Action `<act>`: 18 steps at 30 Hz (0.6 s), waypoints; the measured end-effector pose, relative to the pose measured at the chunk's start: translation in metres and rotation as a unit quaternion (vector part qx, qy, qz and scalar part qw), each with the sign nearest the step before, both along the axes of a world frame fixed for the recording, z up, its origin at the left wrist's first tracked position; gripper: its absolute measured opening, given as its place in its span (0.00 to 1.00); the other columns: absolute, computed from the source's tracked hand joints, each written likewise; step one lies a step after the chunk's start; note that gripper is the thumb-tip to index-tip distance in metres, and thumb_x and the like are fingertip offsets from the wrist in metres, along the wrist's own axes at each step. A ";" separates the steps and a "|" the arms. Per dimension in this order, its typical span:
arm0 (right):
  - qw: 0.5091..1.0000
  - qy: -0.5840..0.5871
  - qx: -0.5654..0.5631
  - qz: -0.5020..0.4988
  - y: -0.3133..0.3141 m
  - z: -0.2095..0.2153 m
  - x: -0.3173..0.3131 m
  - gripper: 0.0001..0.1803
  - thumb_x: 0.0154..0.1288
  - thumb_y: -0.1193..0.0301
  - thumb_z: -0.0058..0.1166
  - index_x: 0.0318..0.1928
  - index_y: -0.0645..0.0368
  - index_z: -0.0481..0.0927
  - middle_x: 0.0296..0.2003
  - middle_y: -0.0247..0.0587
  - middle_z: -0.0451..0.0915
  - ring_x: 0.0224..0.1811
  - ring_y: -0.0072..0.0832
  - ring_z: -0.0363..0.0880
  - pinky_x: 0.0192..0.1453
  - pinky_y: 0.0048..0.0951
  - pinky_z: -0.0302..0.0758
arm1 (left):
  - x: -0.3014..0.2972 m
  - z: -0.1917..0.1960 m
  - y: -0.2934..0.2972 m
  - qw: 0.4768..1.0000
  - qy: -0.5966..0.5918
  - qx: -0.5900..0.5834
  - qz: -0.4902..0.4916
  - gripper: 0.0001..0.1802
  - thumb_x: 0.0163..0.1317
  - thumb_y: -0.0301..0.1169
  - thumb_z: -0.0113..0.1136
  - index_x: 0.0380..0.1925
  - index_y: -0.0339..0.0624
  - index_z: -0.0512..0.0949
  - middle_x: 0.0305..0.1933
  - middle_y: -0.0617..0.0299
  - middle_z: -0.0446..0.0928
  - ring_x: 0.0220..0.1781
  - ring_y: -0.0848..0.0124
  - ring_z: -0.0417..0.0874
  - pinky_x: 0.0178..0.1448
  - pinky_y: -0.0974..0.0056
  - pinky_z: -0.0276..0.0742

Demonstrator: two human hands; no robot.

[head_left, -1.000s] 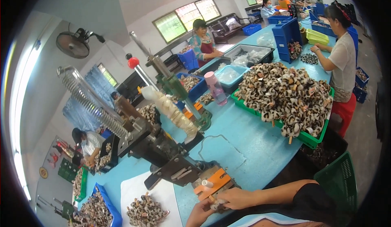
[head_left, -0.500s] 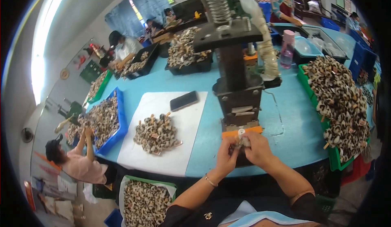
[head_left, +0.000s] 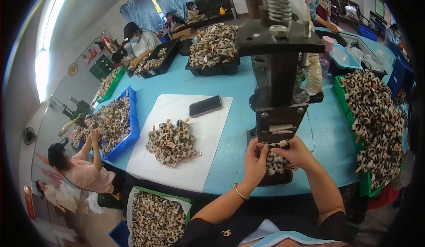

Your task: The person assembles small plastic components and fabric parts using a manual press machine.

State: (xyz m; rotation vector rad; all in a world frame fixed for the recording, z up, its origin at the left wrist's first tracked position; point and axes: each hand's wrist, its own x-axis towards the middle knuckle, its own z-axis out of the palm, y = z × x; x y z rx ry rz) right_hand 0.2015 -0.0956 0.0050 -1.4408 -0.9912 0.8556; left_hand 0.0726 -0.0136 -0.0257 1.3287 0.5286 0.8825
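My left hand (head_left: 255, 164) and my right hand (head_left: 294, 153) are at the base of a black press (head_left: 282, 119) with a big coil spring. Between them they grip a fluffy brown-and-white plush piece (head_left: 276, 164), thumbs pressed on its top and fingers closed round its sides. The plush lies low over the press's dark base, right in front of the metal block. A small pinkish tag shows beside the right hand. My hands and the block hide the far side of the plush.
Left of the press, a plush heap (head_left: 171, 143) and a phone (head_left: 205, 106) lie on a white sheet (head_left: 188, 176). Plush fills a green crate (head_left: 364, 183) at right, a blue crate (head_left: 133, 127) at left and a lined crate (head_left: 158, 218) below. Other people work around the table.
The view has shifted, so the press stands further right. The orange strip under its block no longer shows. More of the plush is visible between my hands, which are still closed on it.
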 end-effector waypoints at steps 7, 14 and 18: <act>0.984 0.152 -0.085 -0.043 -0.011 -0.006 -0.001 0.15 0.61 0.75 0.58 0.48 0.64 0.75 0.40 0.37 0.81 0.41 0.20 0.77 0.47 0.24 0.75 | 0.005 -0.012 0.011 0.998 0.054 -0.017 0.012 0.04 0.63 0.21 0.53 0.34 0.35 0.77 0.27 0.63 0.75 0.34 0.75 0.75 0.40 0.70 0.70; 0.988 0.130 -0.032 -0.072 -0.013 -0.015 -0.008 0.10 0.62 0.73 0.58 0.41 0.67 0.78 0.32 0.34 0.81 0.33 0.18 0.78 0.38 0.22 0.75 | -0.007 -0.021 0.013 0.969 0.159 0.189 0.023 0.07 0.57 0.17 0.54 0.34 0.35 0.78 0.30 0.51 0.75 0.34 0.54 0.74 0.40 0.61 0.70; 0.989 0.119 -0.044 -0.077 -0.011 -0.018 -0.005 0.11 0.61 0.74 0.58 0.43 0.62 0.74 0.38 0.36 0.80 0.40 0.18 0.77 0.44 0.22 0.74 | -0.010 -0.024 0.020 0.947 0.194 0.255 -0.006 0.07 0.59 0.21 0.51 0.34 0.33 0.78 0.32 0.48 0.75 0.37 0.54 0.76 0.43 0.58 0.71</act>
